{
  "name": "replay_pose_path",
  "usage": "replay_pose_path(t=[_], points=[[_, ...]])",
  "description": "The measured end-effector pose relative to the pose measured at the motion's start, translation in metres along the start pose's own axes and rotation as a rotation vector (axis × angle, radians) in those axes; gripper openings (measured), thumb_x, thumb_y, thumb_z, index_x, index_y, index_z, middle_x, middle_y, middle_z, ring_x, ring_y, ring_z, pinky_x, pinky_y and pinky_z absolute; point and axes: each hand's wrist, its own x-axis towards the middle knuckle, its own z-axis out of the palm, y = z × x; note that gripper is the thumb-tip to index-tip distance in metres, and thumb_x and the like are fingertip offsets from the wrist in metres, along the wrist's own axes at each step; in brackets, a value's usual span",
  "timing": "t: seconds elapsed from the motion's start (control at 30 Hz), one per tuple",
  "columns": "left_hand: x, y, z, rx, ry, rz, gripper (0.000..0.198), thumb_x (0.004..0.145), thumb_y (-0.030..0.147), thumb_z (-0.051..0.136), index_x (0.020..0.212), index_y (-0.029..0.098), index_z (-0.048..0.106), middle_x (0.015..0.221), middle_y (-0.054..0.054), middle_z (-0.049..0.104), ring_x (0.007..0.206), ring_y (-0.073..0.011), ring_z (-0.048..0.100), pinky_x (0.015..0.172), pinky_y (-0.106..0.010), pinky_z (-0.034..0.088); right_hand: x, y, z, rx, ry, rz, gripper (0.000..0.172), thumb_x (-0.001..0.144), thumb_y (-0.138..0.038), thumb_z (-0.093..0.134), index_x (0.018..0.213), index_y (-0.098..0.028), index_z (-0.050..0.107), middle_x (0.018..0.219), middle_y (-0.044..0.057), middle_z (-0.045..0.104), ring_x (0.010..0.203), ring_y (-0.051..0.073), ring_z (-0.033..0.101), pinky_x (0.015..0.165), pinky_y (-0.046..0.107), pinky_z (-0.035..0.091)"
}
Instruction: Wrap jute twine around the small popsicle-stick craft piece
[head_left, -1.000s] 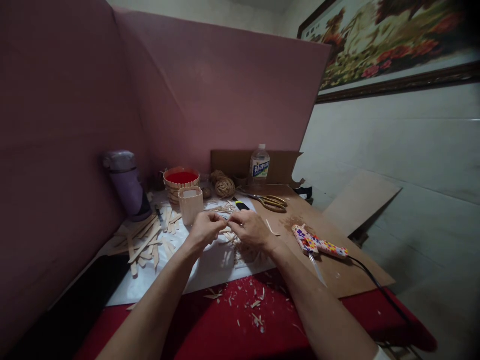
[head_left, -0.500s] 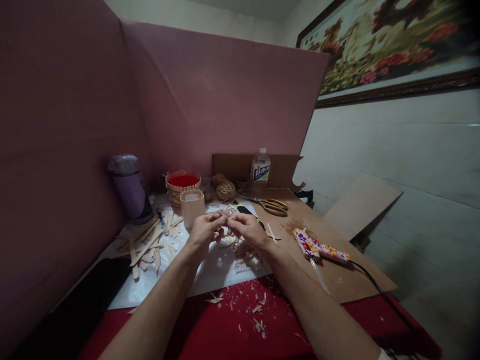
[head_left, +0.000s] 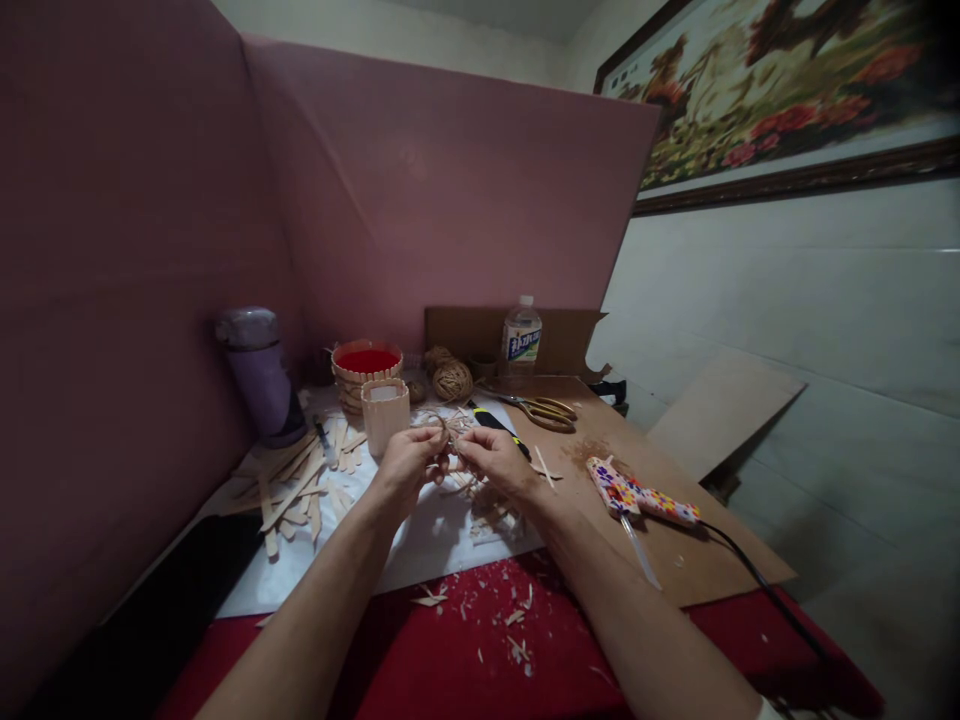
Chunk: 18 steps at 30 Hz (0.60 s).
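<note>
Over the white sheet, my left hand (head_left: 411, 462) and my right hand (head_left: 496, 458) meet with fingertips pinched close together. A thin piece of brown twine (head_left: 444, 430) runs between them, its small loop rising above the fingers. The twine's lower part is hidden by the fingers. Just beyond my left hand stands a small holder made of wooden sticks (head_left: 386, 415). Behind that is a larger stick-covered container (head_left: 367, 362) with a red inside. A ball of twine (head_left: 453, 381) rests behind the hands. Wood scraps (head_left: 495, 510) lie beneath my right hand.
Wooden sticks (head_left: 289, 485) are heaped at left, near a purple flask (head_left: 262, 385). Scissors (head_left: 547, 412), a black and yellow cutter (head_left: 517, 440) and a flowered glue gun (head_left: 637, 492) with a cord lie at right. A plastic bottle (head_left: 523, 335) stands at the back.
A loop of twine now shows above the fingertips, where less was visible before. Both hands have shifted only slightly, and the fingertips have turned a little.
</note>
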Motion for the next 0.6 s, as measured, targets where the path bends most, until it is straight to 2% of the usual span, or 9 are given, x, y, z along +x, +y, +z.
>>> replay_pose_path(t=[0.13, 0.3, 0.37, 0.47, 0.6], points=[[0.0007, -0.0016, -0.0007, 0.004, 0.006, 0.005, 0.021, 0.057, 0.025, 0.068, 0.063, 0.008, 0.058, 0.048, 0.0, 0.049, 0.04, -0.0053, 0.043, 0.036, -0.016, 0.028, 0.0004, 0.0036, -0.0002, -0.082, 0.016, -0.014, 0.021, 0.071, -0.032, 0.049, 0.059, -0.015, 0.049, 0.053, -0.003, 0.048, 0.048, 0.007, 0.04, 0.047, 0.019, 0.031], [0.0038, -0.0059, -0.0013, 0.087, 0.049, 0.025, 0.024, 0.057, 0.031, 0.067, 0.06, 0.01, 0.056, 0.055, -0.001, 0.053, 0.039, -0.0059, 0.044, 0.033, -0.018, 0.029, -0.0043, 0.0065, -0.0013, -0.44, 0.128, -0.145, 0.021, 0.075, -0.032, 0.046, 0.063, -0.017, 0.052, 0.058, -0.001, 0.051, 0.054, 0.01, 0.044, 0.051, 0.02, 0.031], [0.0041, -0.0063, -0.0004, 0.154, 0.051, 0.031, 0.026, 0.058, 0.034, 0.065, 0.056, 0.011, 0.053, 0.05, -0.001, 0.051, 0.036, -0.0068, 0.043, 0.032, -0.018, 0.028, -0.006, 0.0059, -0.0012, -0.536, 0.164, -0.192, 0.019, 0.076, -0.031, 0.045, 0.064, -0.018, 0.052, 0.059, -0.001, 0.051, 0.054, 0.01, 0.044, 0.051, 0.02, 0.03], [0.0031, -0.0057, 0.0008, 0.179, 0.055, 0.025, 0.025, 0.057, 0.031, 0.066, 0.053, 0.012, 0.049, 0.043, 0.002, 0.047, 0.034, -0.0069, 0.041, 0.031, -0.018, 0.028, -0.006, 0.0047, -0.0013, -0.551, 0.148, -0.219, 0.017, 0.076, -0.028, 0.044, 0.065, -0.018, 0.051, 0.06, -0.002, 0.052, 0.056, 0.01, 0.044, 0.052, 0.02, 0.031], [0.0016, -0.0052, 0.0, 0.106, 0.06, -0.008, 0.023, 0.054, 0.027, 0.067, 0.056, 0.013, 0.049, 0.046, 0.003, 0.046, 0.035, -0.0065, 0.043, 0.032, -0.017, 0.028, -0.0041, 0.0051, -0.0019, -0.511, 0.108, -0.203, 0.015, 0.075, -0.025, 0.044, 0.065, -0.017, 0.052, 0.061, -0.001, 0.053, 0.057, 0.01, 0.046, 0.053, 0.02, 0.032]])
